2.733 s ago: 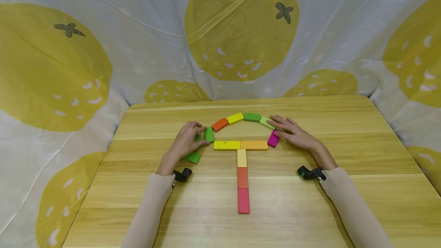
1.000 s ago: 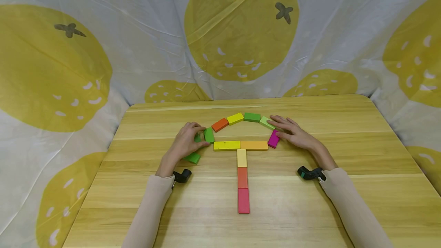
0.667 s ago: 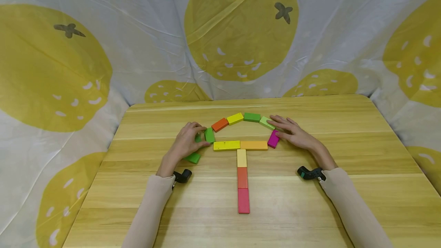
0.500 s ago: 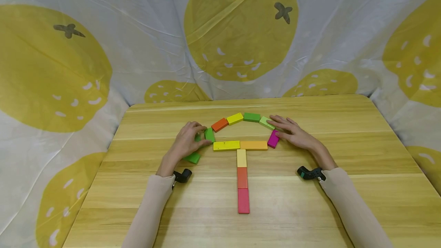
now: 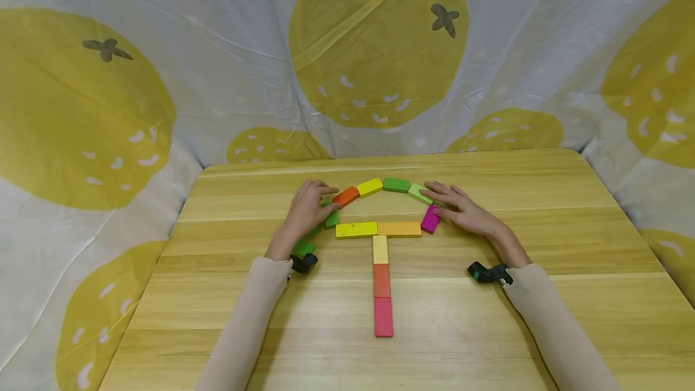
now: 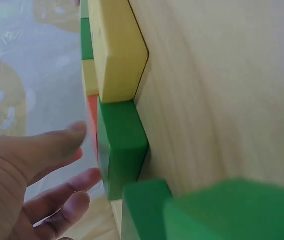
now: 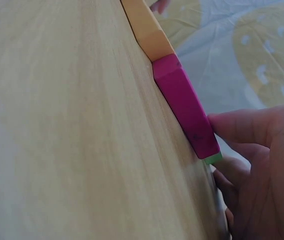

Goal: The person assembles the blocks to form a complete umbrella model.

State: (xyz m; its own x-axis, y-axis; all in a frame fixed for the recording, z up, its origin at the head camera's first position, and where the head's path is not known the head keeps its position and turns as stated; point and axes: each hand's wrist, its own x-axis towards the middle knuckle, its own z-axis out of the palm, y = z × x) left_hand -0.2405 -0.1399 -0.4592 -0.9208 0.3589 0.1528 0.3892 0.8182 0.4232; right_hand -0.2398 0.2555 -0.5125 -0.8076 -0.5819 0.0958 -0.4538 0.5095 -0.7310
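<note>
Toy blocks lie flat on the table. An arch runs from a green block (image 5: 332, 219) through orange (image 5: 345, 197), yellow (image 5: 370, 187), green (image 5: 396, 184) and light green (image 5: 420, 193) blocks to a magenta block (image 5: 431, 219). My left hand (image 5: 307, 210) spans the left end, thumb and index finger parted around the orange block's outer end; whether they touch it I cannot tell. It partly hides the green block. My right hand (image 5: 463, 209) rests beside the other end, relaxed fingers over the light green block, thumb against the magenta block (image 7: 187, 110).
Beneath the arch, a long yellow block (image 5: 356, 230) and a light orange one (image 5: 399, 230) form a bar. A cream (image 5: 380, 249), an orange-red (image 5: 382, 280) and a red block (image 5: 383, 317) form a stem. Other green pieces (image 5: 304, 248) lie by my left wrist.
My left hand has left the green block at the arch's left end and moved up and right to the orange block. That green block shifted slightly earlier. My right hand has stayed in place.
</note>
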